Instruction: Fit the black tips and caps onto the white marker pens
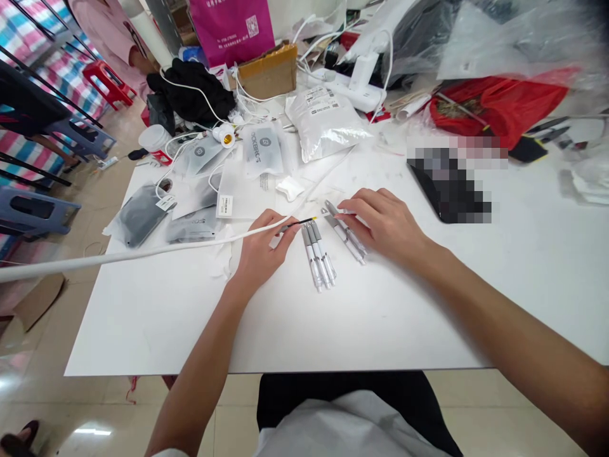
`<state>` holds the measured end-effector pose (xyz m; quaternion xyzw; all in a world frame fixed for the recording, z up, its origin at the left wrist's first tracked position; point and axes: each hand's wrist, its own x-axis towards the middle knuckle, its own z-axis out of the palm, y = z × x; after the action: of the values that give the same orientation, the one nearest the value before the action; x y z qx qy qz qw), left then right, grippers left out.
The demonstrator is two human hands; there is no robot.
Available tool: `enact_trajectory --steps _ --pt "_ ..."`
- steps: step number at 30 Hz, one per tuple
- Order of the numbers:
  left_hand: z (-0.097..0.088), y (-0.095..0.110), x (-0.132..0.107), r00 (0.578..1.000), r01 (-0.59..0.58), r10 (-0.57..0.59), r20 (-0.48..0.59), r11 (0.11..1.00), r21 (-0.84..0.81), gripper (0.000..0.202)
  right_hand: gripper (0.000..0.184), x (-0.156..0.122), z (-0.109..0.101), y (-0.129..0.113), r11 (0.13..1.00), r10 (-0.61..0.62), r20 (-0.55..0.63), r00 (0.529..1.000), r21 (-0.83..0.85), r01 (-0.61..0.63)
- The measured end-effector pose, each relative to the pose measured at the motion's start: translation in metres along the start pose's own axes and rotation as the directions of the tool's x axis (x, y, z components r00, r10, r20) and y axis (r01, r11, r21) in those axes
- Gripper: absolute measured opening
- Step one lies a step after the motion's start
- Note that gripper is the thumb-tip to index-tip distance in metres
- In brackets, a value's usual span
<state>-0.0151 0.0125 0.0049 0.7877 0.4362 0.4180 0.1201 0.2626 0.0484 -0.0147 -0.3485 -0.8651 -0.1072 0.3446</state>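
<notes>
My left hand [261, 251] is closed in a pinch on a thin black stick with a yellow tip [301, 222], which points to the right. Just below that tip, several grey-and-white pens [320, 257] lie side by side on the white table [304, 330]. My right hand [386, 222] has its thumb and index finger brought together over two more pens [346, 233]. Something small and pale shows at those fingertips, too thin to make out. A white cable [143, 255] runs across the view and passes over my left hand's fingers.
Packaged grey pouches [143, 212] and a white plastic parcel [328, 120] lie beyond my hands. A partly blurred black flat object [428, 184] is at the right. Farther back are a cardboard box [269, 73], a magenta bag [233, 32] and red cloth [518, 105]. A person [114, 38] is at upper left.
</notes>
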Motion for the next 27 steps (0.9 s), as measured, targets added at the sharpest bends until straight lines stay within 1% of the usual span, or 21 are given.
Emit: enact_trajectory --steps 2,5,9,13,15,18,22,27 --pt "0.001 0.001 0.0 1.0 -0.002 0.002 0.005 1.0 -0.009 0.017 0.008 0.0 0.0 -0.001 1.0 0.001 0.005 1.0 0.015 -0.001" --pt "0.003 0.002 0.0 0.999 -0.009 0.01 0.048 1.0 -0.014 0.015 0.01 0.001 -0.001 -0.006 0.998 -0.047 0.024 0.999 0.044 0.046" --pt "0.006 0.004 0.0 0.994 -0.079 0.08 0.077 0.997 -0.015 0.012 0.013 0.001 -0.001 -0.018 0.991 -0.097 0.059 0.994 0.093 0.092" --pt "0.01 0.001 -0.002 0.986 -0.117 0.114 0.119 0.993 0.018 0.015 0.025 -0.001 0.003 -0.027 0.98 -0.118 0.136 0.984 0.174 0.093" --pt "0.013 -0.001 -0.004 0.983 -0.148 0.141 0.121 0.988 0.05 0.016 0.03 -0.002 0.006 -0.03 0.975 -0.122 0.149 0.981 0.204 0.09" --pt "0.016 -0.002 -0.006 0.976 -0.189 0.178 0.123 0.979 0.082 0.016 0.024 -0.003 0.006 -0.031 0.976 -0.101 0.153 0.983 0.209 0.068" --pt "0.018 0.0 -0.007 0.98 -0.173 0.161 0.117 0.98 0.098 0.019 0.024 -0.002 0.001 -0.031 0.978 -0.081 0.181 0.98 0.202 0.043" --pt "0.018 0.001 -0.007 0.982 -0.179 0.173 0.073 0.98 0.085 0.017 0.02 -0.003 0.002 -0.033 0.95 -0.063 0.146 0.987 0.311 0.014"
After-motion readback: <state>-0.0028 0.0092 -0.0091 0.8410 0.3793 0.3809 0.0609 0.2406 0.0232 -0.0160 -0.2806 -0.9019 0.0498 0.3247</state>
